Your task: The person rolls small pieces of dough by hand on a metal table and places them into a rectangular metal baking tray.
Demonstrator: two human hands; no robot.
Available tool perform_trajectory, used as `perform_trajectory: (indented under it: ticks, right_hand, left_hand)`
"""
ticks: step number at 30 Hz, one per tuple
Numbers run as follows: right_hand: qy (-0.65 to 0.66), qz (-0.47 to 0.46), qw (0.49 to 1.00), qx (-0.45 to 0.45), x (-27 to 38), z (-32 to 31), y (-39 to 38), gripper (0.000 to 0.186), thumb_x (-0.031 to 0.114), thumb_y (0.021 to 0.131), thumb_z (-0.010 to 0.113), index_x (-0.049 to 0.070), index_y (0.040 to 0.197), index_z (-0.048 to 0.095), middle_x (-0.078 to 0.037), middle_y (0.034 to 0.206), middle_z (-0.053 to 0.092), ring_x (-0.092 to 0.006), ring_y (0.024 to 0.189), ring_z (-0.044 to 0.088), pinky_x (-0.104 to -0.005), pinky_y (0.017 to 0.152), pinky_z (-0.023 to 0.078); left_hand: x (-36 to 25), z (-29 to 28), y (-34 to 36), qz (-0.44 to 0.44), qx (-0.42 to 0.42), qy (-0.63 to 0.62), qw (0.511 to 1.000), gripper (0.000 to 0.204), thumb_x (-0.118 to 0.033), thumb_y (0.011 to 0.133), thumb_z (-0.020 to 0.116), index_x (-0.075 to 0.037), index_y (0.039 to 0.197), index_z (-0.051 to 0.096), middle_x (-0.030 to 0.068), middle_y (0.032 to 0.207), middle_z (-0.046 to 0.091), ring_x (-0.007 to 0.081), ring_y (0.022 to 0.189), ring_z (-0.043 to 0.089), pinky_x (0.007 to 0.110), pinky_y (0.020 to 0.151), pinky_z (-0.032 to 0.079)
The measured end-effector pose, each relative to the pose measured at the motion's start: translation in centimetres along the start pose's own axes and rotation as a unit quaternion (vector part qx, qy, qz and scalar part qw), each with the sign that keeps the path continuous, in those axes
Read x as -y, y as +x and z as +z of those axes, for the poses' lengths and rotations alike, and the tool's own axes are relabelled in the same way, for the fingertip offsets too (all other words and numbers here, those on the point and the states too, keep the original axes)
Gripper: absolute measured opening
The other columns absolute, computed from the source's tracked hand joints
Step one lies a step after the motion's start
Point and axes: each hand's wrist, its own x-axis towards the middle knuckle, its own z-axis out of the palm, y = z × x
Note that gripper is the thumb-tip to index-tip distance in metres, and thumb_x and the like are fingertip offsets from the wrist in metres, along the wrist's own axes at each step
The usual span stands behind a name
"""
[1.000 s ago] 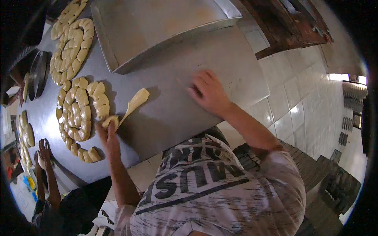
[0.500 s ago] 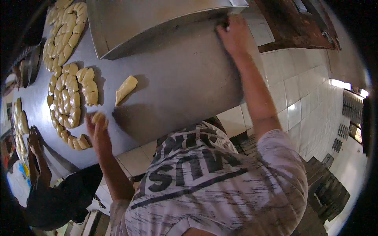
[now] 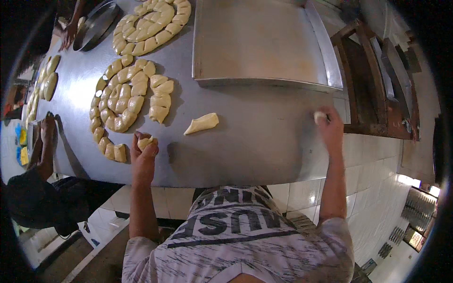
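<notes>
My left hand (image 3: 143, 158) is closed around a piece of dough (image 3: 144, 142) above the near left of the metal table. Over the table's right end, my right hand (image 3: 332, 129) is closed on a small pale lump (image 3: 320, 116), perhaps dough; the hand is slightly blurred. A spiral of cut dough pieces (image 3: 134, 100) lies just beyond my left hand. Beside it stands a short row of joined dough pieces (image 3: 161, 100). A single tapered dough strip (image 3: 202, 123) lies by itself between my hands.
A large rectangular metal tray (image 3: 255, 47) stands at the far right, near a dark wooden frame (image 3: 363, 85). Farther back lie another dough spiral (image 3: 155, 21) and a round pan (image 3: 96, 24). At left are a co-worker's hands (image 3: 48, 125) and more dough (image 3: 49, 80).
The view has turned and shifted. My right hand has come away from the tray's corner toward me, the pale lump showing in it. My left hand still holds its dough piece.
</notes>
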Motion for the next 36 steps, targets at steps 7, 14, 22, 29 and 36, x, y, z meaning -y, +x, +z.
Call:
perform_trajectory:
  ticks: [7,14,22,29,36]
  right_hand:
    - [0.217,-0.256,0.942,0.000,18.1,12.0,10.1,0.029,0.024,0.080,0.062,0.004,0.101,0.063,-0.011,0.091,0.065,-0.0173,0.078,0.061,-0.0318,0.071,0.048]
    - [0.211,-0.316,0.918,0.114,20.7,11.7,-3.9,0.030,0.020,0.088,0.057,0.005,0.114,0.059,-0.010,0.107,0.061,-0.0201,0.097,0.058,-0.0310,0.085,0.045]
    - [-0.207,-0.234,0.948,-0.058,4.2,6.3,-9.3,0.037,0.018,0.084,0.055,0.010,0.121,0.053,-0.012,0.118,0.049,-0.0301,0.111,0.041,-0.0438,0.097,0.032]
    - [-0.100,-0.171,0.974,-0.115,5.0,11.4,-4.3,0.024,0.027,0.079,0.062,0.007,0.089,0.054,-0.013,0.100,0.051,-0.0333,0.105,0.046,-0.0457,0.091,0.037]
    - [-0.136,-0.058,0.958,-0.247,0.9,7.3,0.3,0.019,0.021,0.075,0.062,0.005,0.078,0.052,-0.014,0.092,0.051,-0.0316,0.091,0.049,-0.0441,0.081,0.040]
  left_hand:
    - [1.5,3.3,1.7,-0.029,0.092,0.069,0.993,0.017,-0.006,0.082,0.064,-0.012,0.081,0.048,-0.0031,0.076,0.045,0.0085,0.065,0.043,0.024,0.057,0.038]
    - [0.6,4.6,0.5,-0.056,0.284,-0.081,0.954,0.032,-0.020,0.094,0.049,0.001,0.119,0.050,0.0099,0.107,0.058,0.0223,0.105,0.054,0.033,0.092,0.042]
    - [0.1,8.1,1.3,0.427,0.270,0.437,0.744,0.032,-0.011,0.082,0.058,-0.010,0.115,0.059,0.0102,0.117,0.055,0.0328,0.106,0.049,0.041,0.096,0.034]
    - [3.0,9.0,2.4,0.466,0.304,0.545,0.628,0.027,-0.007,0.083,0.053,-0.009,0.110,0.058,0.0117,0.113,0.052,0.0329,0.105,0.048,0.044,0.094,0.034]
    - [4.3,5.9,2.9,0.277,0.255,0.410,0.831,0.008,-0.007,0.090,0.048,-0.002,0.096,0.048,0.0115,0.089,0.050,0.0245,0.084,0.049,0.037,0.077,0.042]
